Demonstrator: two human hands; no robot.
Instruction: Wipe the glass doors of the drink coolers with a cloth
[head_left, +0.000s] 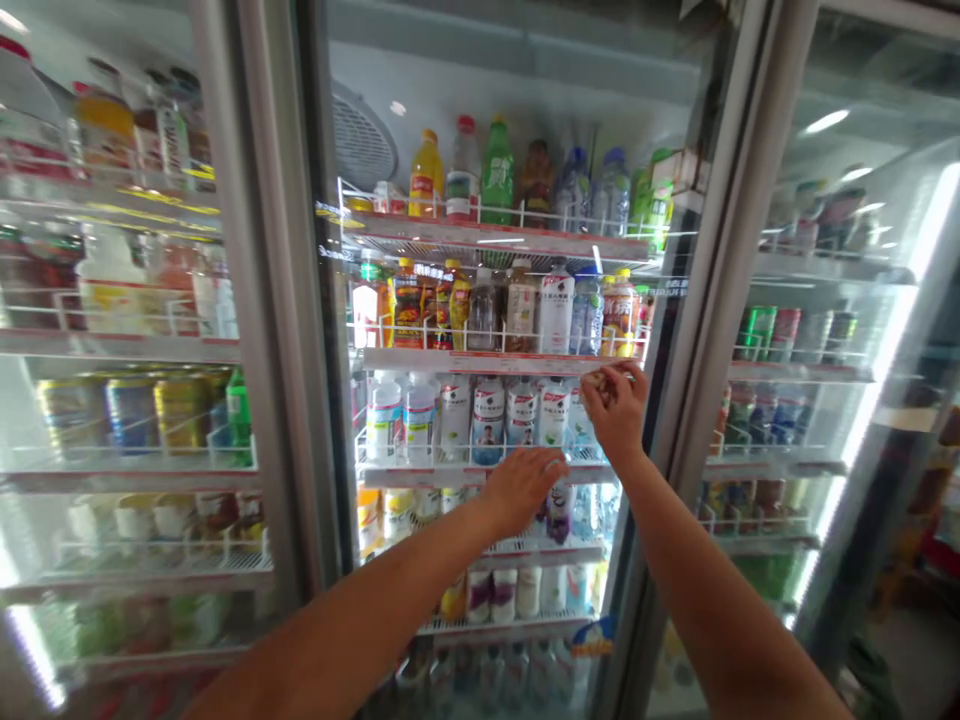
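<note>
My right hand (619, 405) is raised at the right side of the middle cooler, near the shelf edge under the second row of drinks. Its fingers are bent around a small pale, crumpled-looking thing (598, 383), too blurred to name. Lower and to the left, my left hand (525, 488) is before the shelf edge below the white-labelled bottles (521, 415). Its fingers are loosely bent and point right, with nothing seen in them; the thumb is hidden. A bottle with a purple base (559, 512) shows just below the left fingertips.
Reflections and a blue-orange sticker (594, 636) show on the middle cooler's glass. A metal door frame (694, 330) stands right of my hands, another (281, 300) to the left. Neighbouring coolers hold cans (184, 412) and bottles. A green bottle (498, 170) stands on the top shelf.
</note>
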